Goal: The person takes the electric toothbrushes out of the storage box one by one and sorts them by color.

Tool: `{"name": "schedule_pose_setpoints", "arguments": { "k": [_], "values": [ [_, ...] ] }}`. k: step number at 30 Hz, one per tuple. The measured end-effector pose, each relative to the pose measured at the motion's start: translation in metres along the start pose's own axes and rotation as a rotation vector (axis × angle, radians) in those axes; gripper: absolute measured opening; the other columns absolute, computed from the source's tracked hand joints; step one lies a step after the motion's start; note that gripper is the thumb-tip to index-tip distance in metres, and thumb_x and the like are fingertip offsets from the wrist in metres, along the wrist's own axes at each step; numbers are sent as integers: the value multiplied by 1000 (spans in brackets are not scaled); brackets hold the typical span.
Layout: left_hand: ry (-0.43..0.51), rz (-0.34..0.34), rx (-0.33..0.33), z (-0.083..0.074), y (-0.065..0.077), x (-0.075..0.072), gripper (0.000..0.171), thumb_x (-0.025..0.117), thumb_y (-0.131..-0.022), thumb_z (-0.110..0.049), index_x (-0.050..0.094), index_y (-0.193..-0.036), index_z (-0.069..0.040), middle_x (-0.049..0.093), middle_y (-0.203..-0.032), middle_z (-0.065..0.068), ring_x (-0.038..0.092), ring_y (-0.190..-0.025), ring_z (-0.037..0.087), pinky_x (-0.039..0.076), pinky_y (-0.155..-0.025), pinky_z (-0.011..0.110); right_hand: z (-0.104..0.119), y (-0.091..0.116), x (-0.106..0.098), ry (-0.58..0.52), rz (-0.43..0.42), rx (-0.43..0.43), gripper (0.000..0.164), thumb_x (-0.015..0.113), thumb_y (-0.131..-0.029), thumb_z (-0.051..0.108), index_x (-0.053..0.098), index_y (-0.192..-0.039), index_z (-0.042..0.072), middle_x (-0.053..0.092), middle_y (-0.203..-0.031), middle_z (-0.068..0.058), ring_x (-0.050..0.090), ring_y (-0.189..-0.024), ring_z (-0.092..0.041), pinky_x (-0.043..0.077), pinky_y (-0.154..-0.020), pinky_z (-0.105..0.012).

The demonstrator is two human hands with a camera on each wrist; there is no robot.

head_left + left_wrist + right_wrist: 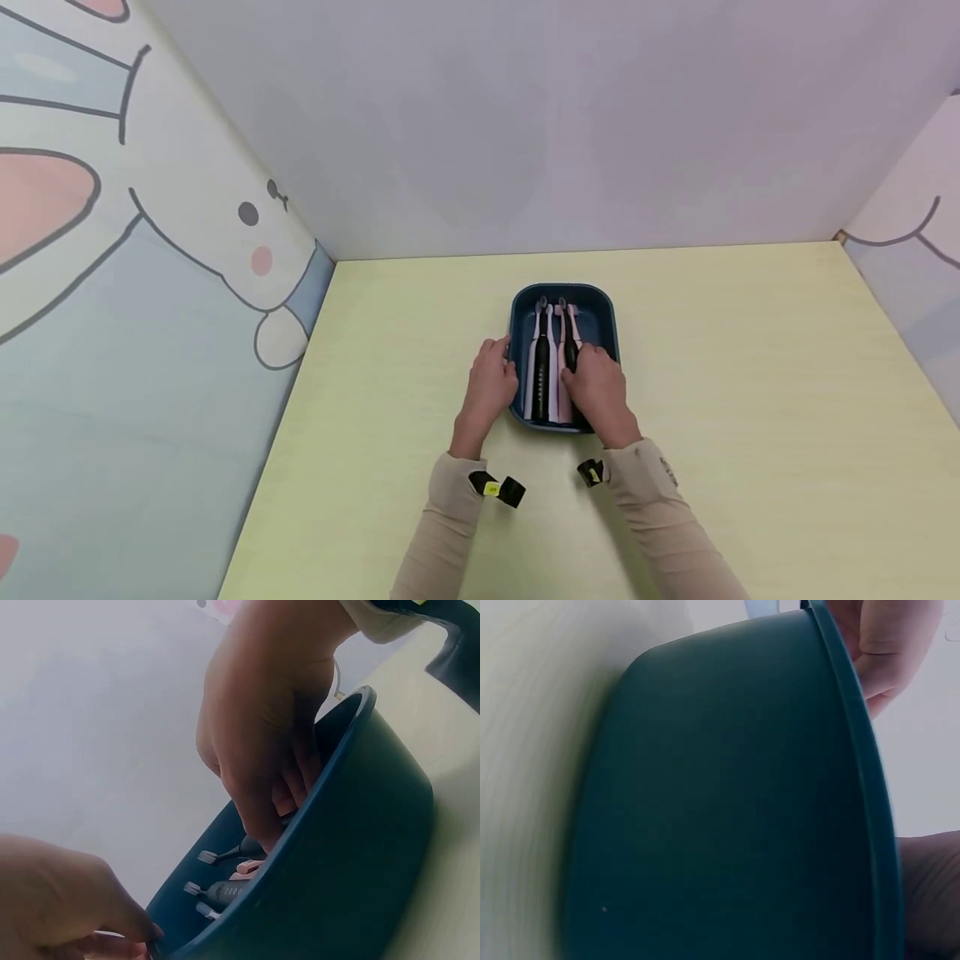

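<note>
A dark blue plastic bin (597,312) holds several electric toothbrushes lying side by side, heads toward its far end. My left hand (491,381) grips the bin's left rim, thumb on the inner side. Inside the right half of the bin, my right hand (600,385) pinches a black toothbrush (570,348) by its handle, and its fingers hide part of the row. Left of it lie a pink toothbrush (564,392), a white one (553,375) and another black toothbrush (542,367). From the right wrist view, the outer wall (727,795) of the bin covers most of the contents.
The bin stands on a pale yellow table (405,350), a short way from a plain whitish back wall (525,125). On the left rises a side panel (150,333) with a cartoon rabbit print; a similar panel (918,292) borders the right.
</note>
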State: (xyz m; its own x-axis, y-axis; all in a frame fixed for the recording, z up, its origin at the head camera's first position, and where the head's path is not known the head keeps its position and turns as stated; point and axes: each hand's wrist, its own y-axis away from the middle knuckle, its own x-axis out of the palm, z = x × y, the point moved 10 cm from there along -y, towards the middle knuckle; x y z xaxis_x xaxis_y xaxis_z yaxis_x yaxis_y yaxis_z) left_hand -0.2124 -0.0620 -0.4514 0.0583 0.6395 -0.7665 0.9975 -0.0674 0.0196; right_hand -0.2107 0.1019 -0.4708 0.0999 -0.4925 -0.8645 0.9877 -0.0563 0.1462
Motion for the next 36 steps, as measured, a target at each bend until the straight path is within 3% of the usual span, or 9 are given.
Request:
{"name": "schedule_pose_setpoints", "arguments": {
  "k": [9, 16, 21, 36],
  "values": [
    [5, 4, -7, 2, 1, 1, 41, 52, -90, -5, 50, -130, -1, 53, -104, 10, 53, -87, 19, 46, -74, 31, -1, 3, -3, -41, -13, 26, 28, 62, -83, 24, 57, -92, -2, 57, -85, -17, 57, -73, -32, 47, -63, -47],
    [4, 2, -9, 1, 2, 0, 41, 53, -90, -5, 50, -130, 0, 53, -105, 10, 53, -88, 20, 46, -75, 33, 6, 8, -13, -111, -33, -2, 41, 62, -85, 22, 55, -114, -5, 58, -91, -17, 56, -75, -28, 48, -66, -42],
    [6, -5, -14, 1, 3, 0, 41, 52, -90, -5, 49, -131, -1, 53, -106, 11, 54, -89, 20, 47, -76, 33, 8, 9, -23, -169, -74, -15, 38, 62, -85, 20, 55, -115, -3, 58, -90, -14, 53, -73, -25, 47, -62, -36],
    [-2, 2, -20, 8, -2, -2, 42, 51, -91, -6, 48, -132, -1, 53, -104, 10, 52, -89, 19, 46, -78, 33, 15, 10, -48, -348, -255, -96, 43, 66, -84, 22, 55, -118, 0, 62, -99, -14, 59, -85, -26, 47, -74, -42]
  ]
}}
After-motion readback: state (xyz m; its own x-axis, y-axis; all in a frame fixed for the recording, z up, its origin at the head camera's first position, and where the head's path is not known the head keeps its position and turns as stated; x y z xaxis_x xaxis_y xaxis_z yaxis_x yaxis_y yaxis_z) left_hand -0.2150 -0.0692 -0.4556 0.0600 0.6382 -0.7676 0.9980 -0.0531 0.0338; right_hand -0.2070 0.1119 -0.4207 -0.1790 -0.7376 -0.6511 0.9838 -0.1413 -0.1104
